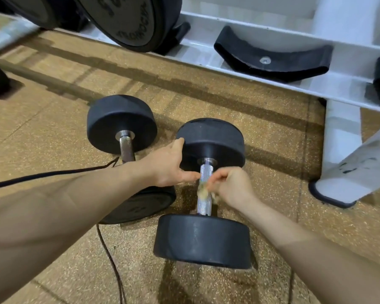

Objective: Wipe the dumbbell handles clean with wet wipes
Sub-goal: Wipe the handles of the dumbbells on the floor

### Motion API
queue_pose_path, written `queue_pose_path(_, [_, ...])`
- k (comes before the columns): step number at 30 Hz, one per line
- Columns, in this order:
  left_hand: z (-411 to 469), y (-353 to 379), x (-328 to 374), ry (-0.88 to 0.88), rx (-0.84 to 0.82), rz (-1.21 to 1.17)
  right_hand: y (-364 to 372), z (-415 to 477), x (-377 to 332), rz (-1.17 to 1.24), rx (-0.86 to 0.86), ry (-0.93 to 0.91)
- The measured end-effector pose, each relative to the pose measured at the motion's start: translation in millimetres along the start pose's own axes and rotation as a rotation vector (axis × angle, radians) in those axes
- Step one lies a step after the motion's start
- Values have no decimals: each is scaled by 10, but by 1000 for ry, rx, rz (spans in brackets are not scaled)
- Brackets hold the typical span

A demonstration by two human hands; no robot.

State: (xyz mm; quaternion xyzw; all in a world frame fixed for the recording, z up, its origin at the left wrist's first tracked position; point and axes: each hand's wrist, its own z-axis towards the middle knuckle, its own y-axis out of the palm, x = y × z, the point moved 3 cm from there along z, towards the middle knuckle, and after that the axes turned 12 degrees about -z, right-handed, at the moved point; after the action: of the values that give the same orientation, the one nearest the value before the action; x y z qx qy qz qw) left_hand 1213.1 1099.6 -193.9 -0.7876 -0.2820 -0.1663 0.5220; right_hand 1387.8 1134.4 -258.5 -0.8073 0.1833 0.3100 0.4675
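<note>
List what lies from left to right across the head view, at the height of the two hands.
Thin black cable → rusty-handled black rubber dumbbell → left hand → knurled chrome handle of the second dumbbell → right hand, pinching a crumpled wet wipe → white metal rack leg.

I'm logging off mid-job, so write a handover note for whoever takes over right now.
Left hand open, rests on the far head of the right dumbbell.
Right hand pinches the wipe against its handle, about midway.
Left dumbbell lies beside it, no hand on it.
Done: right handle mid-wipe.
Left: finish it, then the left dumbbell's handle.
</note>
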Motion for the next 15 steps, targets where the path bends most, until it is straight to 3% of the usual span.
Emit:
queue_pose_path(3, [-94,-45,67,27,-34,41,-59,104,-108,-68,155,-78])
queue_pose_path(6, [-340,-2,150,143,-27,87,17,-81,1,-71,12,-97])
queue_pose_path(9, [-626,286,214,147,-215,100,31,-139,27,-56,-100,-90])
queue_pose_path(13, [-635,448,217,104,-256,52,15,61,-138,262,106,-15])
queue_pose_path(15, [-635,426,216,101,-226,11,68,0,-158,368,85,23])
